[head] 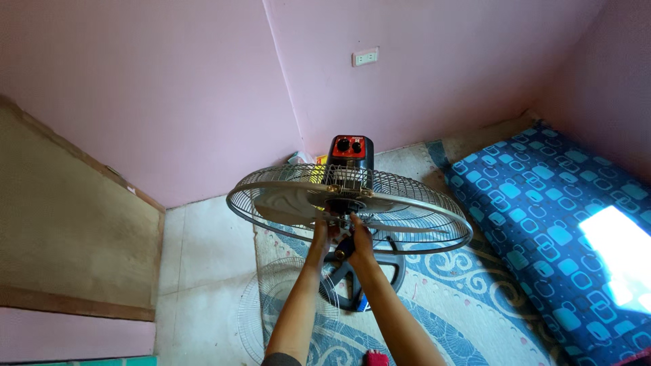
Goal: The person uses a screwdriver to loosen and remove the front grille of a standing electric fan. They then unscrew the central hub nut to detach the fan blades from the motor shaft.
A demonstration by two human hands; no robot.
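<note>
A pedestal fan is tipped so its round wire rear grille [271, 186] lies nearly flat, with the pale blades [285, 200] inside it. Its black motor housing with an orange control panel and two knobs [350, 150] sits behind. Both my hands reach up to the central hub [337, 203]. My left hand [321, 234] grips at the hub just below the blades. My right hand [359, 237] is closed around a dark-handled tool with a yellow band [344, 249], its tip pointing at the hub. The fan's black round base [352, 278] is below my hands.
A loose wire front grille [271, 305] lies on the tiled floor and the patterned blue rug [461, 298]. A blue patterned mattress [556, 203] fills the right side. A brown board [68, 224] leans at the left. A wall socket [365, 57] sits on the pink wall.
</note>
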